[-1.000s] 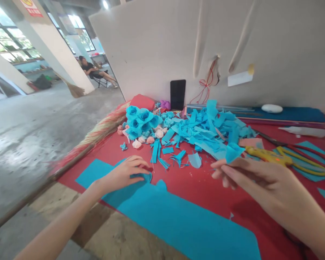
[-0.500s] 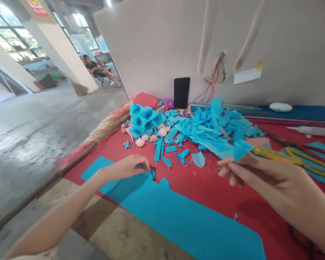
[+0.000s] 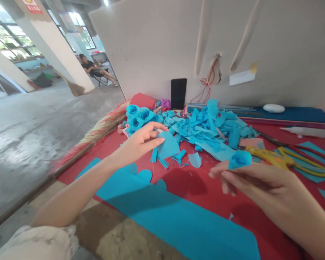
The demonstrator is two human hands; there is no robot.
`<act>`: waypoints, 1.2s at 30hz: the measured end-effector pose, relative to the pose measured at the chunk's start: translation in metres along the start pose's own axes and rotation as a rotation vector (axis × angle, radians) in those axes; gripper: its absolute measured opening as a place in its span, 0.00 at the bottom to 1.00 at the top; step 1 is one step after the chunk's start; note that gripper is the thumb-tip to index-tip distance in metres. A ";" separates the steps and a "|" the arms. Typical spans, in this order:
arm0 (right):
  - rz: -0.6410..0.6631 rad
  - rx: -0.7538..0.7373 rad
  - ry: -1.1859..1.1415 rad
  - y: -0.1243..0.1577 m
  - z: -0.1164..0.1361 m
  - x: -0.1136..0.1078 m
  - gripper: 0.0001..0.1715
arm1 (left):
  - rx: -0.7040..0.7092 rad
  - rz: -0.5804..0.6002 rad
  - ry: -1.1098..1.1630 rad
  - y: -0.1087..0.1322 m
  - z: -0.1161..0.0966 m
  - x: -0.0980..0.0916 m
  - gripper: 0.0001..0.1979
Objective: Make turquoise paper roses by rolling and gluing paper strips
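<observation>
My left hand (image 3: 141,142) is raised above the red table cover (image 3: 195,187) and pinches a rounded blue paper petal (image 3: 167,145) between thumb and fingers. My right hand (image 3: 249,180) is closed on a small rolled blue paper bud (image 3: 239,159), held up at the fingertips. Below my hands lies a large blue paper sheet (image 3: 178,216) with scalloped cuts along its near-left edge. Finished blue paper roses (image 3: 139,117) sit in a cluster at the back left, with a heap of blue paper scraps (image 3: 211,128) beside them.
Yellow-handled scissors (image 3: 276,157) lie right of the bud. A black phone (image 3: 178,93) leans on the grey board behind the table. A broom (image 3: 92,139) lies along the table's left edge. A seated person (image 3: 93,70) is far back on the concrete floor.
My left hand lifted from the blue sheet, carrying a cut petal up and to the right. The blue piece in my right hand now shows as a rolled bud.
</observation>
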State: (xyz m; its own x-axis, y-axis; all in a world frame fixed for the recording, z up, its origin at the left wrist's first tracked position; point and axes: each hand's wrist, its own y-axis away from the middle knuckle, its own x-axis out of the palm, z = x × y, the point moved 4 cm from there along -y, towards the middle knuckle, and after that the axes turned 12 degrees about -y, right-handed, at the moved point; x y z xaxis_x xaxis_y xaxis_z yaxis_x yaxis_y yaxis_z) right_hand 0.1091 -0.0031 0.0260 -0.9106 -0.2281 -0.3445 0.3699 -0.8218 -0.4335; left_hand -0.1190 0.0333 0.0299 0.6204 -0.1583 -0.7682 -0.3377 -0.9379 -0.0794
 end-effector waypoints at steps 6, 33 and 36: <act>-0.046 0.102 -0.081 0.001 -0.002 -0.002 0.18 | 0.235 -0.015 0.040 -0.009 -0.045 0.024 0.11; -0.248 -0.079 0.089 -0.010 0.018 -0.035 0.11 | 0.283 -0.106 0.619 -0.045 -0.104 0.053 0.11; -0.244 -0.064 0.042 -0.009 0.015 -0.037 0.10 | 0.336 -0.042 0.652 -0.042 -0.104 0.057 0.12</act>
State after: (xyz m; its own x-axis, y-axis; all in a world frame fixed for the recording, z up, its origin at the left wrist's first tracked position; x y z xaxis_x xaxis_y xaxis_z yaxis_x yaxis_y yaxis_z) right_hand 0.1365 0.0051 0.0549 -0.9664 -0.0038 -0.2571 0.1521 -0.8147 -0.5596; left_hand 0.0037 0.0318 0.0557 0.8975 -0.3736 -0.2343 -0.4378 -0.8186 -0.3717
